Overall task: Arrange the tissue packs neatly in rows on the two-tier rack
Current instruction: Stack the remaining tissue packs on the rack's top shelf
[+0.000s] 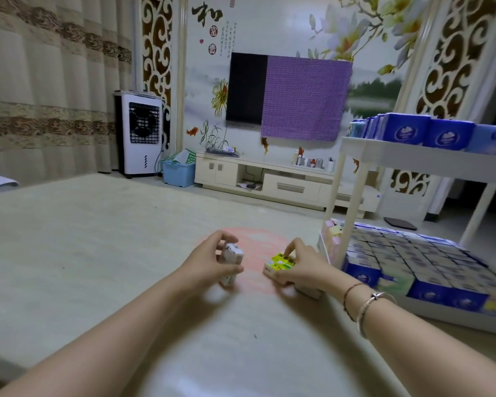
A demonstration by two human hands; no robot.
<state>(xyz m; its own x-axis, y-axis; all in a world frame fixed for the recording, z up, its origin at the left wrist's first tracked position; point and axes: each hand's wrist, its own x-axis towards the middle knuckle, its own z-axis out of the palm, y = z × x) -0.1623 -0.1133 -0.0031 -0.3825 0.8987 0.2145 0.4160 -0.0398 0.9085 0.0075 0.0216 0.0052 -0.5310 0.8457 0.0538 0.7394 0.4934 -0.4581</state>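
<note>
My left hand point(212, 260) grips a white tissue pack point(232, 260) stood on end on the pale floor mat. My right hand point(299, 267) holds a yellow and green tissue pack point(279, 262) lying flat on the mat, with a finger on its top. Another pale pack point(308, 290) lies partly hidden under my right wrist. The white two-tier rack point(384, 156) stands to the right. Its lower tier point(421, 265) is packed with rows of blue and white packs. Blue packs point(430, 133) stand along the upper tier.
A pale mat point(98, 253) covers the floor in front of me, with a pink patch point(255, 239) beyond my hands. A TV cabinet point(269, 179), blue bin point(178, 173) and white air cooler point(139, 136) stand along the far wall.
</note>
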